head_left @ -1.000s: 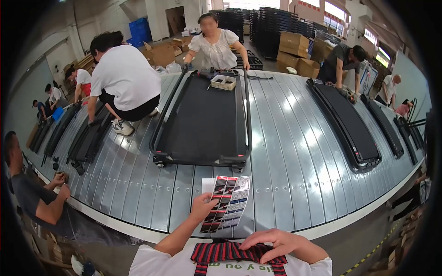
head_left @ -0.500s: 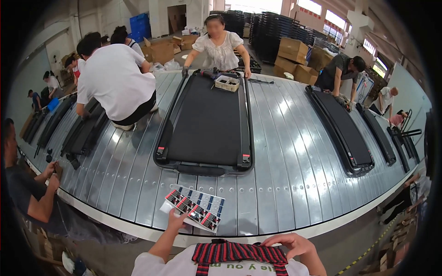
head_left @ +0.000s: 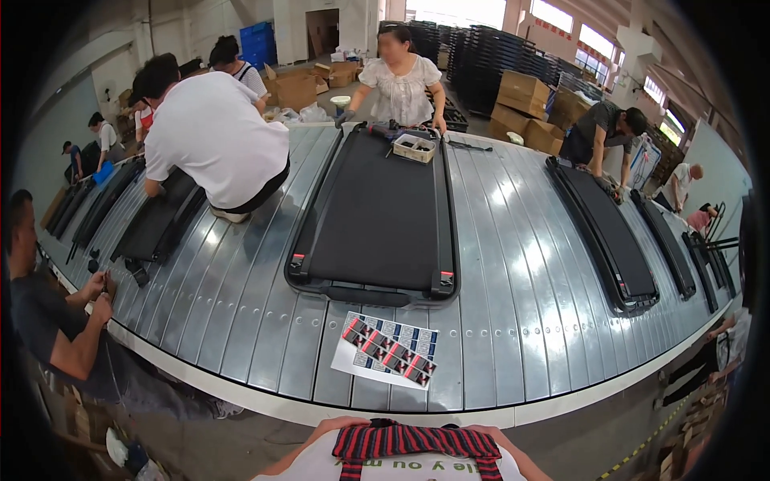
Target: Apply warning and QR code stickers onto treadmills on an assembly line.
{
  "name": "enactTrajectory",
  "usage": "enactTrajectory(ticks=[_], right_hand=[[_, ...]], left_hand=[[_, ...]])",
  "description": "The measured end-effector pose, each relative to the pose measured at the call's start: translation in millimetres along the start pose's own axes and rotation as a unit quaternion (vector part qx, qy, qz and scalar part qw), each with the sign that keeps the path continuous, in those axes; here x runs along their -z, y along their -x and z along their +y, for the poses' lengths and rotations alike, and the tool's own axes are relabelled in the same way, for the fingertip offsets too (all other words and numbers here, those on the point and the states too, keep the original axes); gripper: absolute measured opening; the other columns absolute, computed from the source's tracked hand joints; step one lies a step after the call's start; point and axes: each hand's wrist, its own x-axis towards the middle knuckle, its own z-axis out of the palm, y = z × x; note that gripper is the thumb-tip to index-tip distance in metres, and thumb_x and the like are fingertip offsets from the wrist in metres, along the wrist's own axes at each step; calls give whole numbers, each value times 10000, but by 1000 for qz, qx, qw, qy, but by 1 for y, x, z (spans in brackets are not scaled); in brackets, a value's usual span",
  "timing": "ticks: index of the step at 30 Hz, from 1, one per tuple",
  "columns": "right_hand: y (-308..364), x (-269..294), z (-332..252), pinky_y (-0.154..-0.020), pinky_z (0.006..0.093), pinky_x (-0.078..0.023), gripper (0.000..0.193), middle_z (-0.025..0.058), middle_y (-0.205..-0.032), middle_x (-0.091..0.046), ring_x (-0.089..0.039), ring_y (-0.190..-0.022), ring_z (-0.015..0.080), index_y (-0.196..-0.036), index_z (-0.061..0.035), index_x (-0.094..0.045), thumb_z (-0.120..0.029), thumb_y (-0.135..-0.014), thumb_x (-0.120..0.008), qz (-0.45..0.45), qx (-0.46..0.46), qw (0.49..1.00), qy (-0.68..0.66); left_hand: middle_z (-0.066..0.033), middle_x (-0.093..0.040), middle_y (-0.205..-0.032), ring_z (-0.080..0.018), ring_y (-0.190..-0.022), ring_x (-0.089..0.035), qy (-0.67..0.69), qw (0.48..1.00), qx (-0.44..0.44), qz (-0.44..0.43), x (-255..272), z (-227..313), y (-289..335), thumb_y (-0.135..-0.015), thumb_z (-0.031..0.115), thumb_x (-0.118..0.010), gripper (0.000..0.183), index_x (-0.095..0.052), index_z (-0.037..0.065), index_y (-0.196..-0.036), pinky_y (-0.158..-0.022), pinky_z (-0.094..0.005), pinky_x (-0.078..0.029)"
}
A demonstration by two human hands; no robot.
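Note:
Label sheets lie on the metal slat conveyor [head_left: 241, 321] in front of me. A strip of red-and-black labels [head_left: 389, 353] rests aslant over a white sheet with blue labels [head_left: 425, 335]. Just beyond them is a black walking pad [head_left: 373, 216], flat, with a small red label at each near corner. My left hand [head_left: 343, 423] and my right hand [head_left: 483, 437] are drawn in close to my body at the red-and-black striped straps [head_left: 417, 441]. Their fingers are hidden there, so whether they hold anything does not show. Neither hand touches the sheets.
A box of small parts [head_left: 415, 147] and a power drill [head_left: 385, 130] sit on the pad's far end, where a person [head_left: 401, 88] stands. Someone in a white shirt [head_left: 216, 136] crouches on the conveyor. More black pads [head_left: 605, 232] lie right and left, with co-workers beside them.
My left hand has let go of the label sheets and drawn back to my body; they now lie on the conveyor. My right hand has drawn in too. The view has shifted slightly.

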Motion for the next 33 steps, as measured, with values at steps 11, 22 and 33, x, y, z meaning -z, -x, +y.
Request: enactTrajectory(ticks=[11,22,33], right_hand=[[-42,-18,-28,-678,272,-455,214,129,-820,-602,-587,-740,256,-935,-9,-565,-148,-773,-550,29,36,997,64],[-57,-29,-49,-784,278,-420,273,125,-916,-598,-573,-855,217,-995,12,-545,-183,-805,-532,-46,29,996,-64],[-73,-38,-65,-756,279,-443,250,77,-898,-600,-581,-832,230,-959,-57,-593,-68,-712,-557,-49,81,994,55]], left_hand=[[-88,-583,-855,-155,-805,-547,-53,981,-103,154,21,17,15,-752,66,-583,248,-554,-27,-980,-723,-244,-419],[-70,-579,-1036,-152,-934,-543,14,978,193,-75,51,19,-38,-858,194,-478,273,-563,42,-1069,-862,-270,-407],[-114,-603,-903,-224,-840,-579,-238,903,-20,-357,-21,3,-124,-735,169,-577,251,-587,56,-958,-712,-305,-437]])
